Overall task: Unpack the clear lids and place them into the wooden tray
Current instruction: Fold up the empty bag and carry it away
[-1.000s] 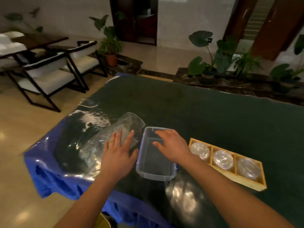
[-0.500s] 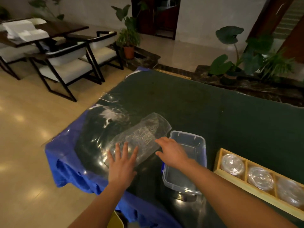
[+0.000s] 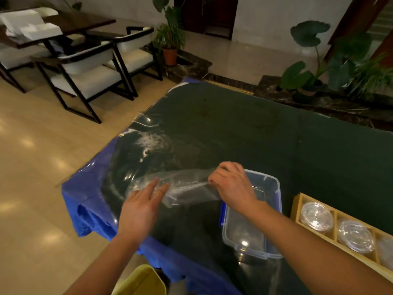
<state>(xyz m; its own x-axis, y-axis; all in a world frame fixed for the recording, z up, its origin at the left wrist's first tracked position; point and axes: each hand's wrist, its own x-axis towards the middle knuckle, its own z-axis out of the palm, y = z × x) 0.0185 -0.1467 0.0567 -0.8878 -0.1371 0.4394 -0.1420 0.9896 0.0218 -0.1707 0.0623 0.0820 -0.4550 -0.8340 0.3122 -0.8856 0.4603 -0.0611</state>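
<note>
A long clear plastic sleeve of lids [image 3: 180,183] lies on the dark table near its left front corner. My right hand [image 3: 230,184] pinches the sleeve's right end with closed fingers. Flat and open, my left hand [image 3: 141,207] rests with its fingertips on the sleeve's left part. The wooden tray [image 3: 297,206] sits at the right edge of view, and its compartments hold clear dome lids [image 3: 316,216].
An empty clear plastic box [image 3: 270,251] with blue clips stands between the sleeve and the tray, under my right forearm. The blue cloth [image 3: 85,199] hangs over the table's left edge. A yellow object [image 3: 142,282] sits below the table. Chairs and plants stand beyond.
My right hand has left the box rim, moved onto the sleeve's end and closed on it. The camera has swung left, so the tray sits further right.
</note>
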